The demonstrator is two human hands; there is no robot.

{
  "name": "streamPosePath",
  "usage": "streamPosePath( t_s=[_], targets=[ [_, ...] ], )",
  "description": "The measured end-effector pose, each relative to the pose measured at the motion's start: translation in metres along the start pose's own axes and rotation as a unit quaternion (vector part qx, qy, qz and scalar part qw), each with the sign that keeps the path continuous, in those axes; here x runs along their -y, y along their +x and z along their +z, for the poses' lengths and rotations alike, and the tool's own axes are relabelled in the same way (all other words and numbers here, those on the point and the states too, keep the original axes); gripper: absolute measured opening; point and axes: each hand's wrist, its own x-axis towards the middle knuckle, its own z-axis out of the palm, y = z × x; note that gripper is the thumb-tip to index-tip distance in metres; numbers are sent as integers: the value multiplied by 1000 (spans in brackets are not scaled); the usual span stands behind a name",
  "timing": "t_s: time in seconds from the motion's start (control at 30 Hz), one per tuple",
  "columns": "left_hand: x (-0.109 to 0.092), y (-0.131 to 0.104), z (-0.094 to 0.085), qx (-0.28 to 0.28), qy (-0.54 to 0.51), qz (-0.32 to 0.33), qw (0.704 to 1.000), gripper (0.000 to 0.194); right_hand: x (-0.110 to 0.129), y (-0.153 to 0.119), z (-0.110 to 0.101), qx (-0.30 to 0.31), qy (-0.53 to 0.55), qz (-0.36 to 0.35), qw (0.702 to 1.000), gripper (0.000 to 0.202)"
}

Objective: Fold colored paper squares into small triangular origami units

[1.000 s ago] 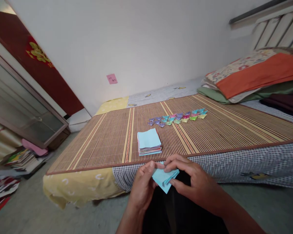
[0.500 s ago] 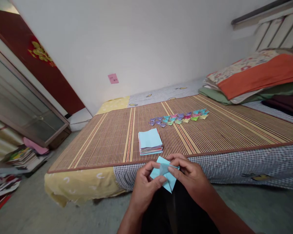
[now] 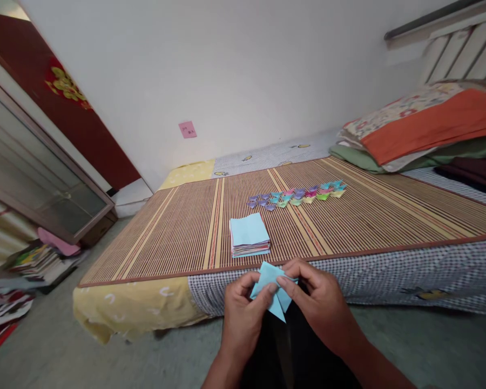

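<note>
L hand [image 3: 242,316] + R hand [image 3: 328,305] pinch part-folded blue paper [image 3: 268,273], prob mid-fold; folded pcs [image 3: 309,199] well beyond grip look done, paper stack [image 3: 249,230] nearer grip untouched

L hand [image 3: 243,310] & R hand [image 3: 324,302] are showing bare, & so are the L forearm [image 3: 223,370] & R forearm [image 3: 370,356]. Plain black pants [image 3: 314,351] are covering the legs, w/ a dim greyish strip showing in btwn.
</note>
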Motion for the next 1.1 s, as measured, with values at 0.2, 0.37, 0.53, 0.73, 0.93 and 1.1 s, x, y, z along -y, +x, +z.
streamPosePath(
  t_s=[0.2,0.37,0.53,0.73,0.93,1.1],
  targets=[
    [5,1,-5,-8,-35,-30,999,37,-7,0,-11,78,25,55,995,17],
    [5,2,-7,-12,-86,-49,995,38,-10,0,-19,128,121,103,979,21],
    [5,3,-6,0,-83,-51,995,37,-7,0,-17,103,89,83,987,20],
    [5,-1,-2,6,-18,-18,1000,33,-7,-2,-12,44,29,29,998,23],
    [5,-4,-1,-2,23,0,1000,34,-8,0,-8,9,-17,-22,1000,18],
    [2,-5,1,8,67,36,997,36,-6,2,-8,-34,-118,-145,982,2]
  ],
)
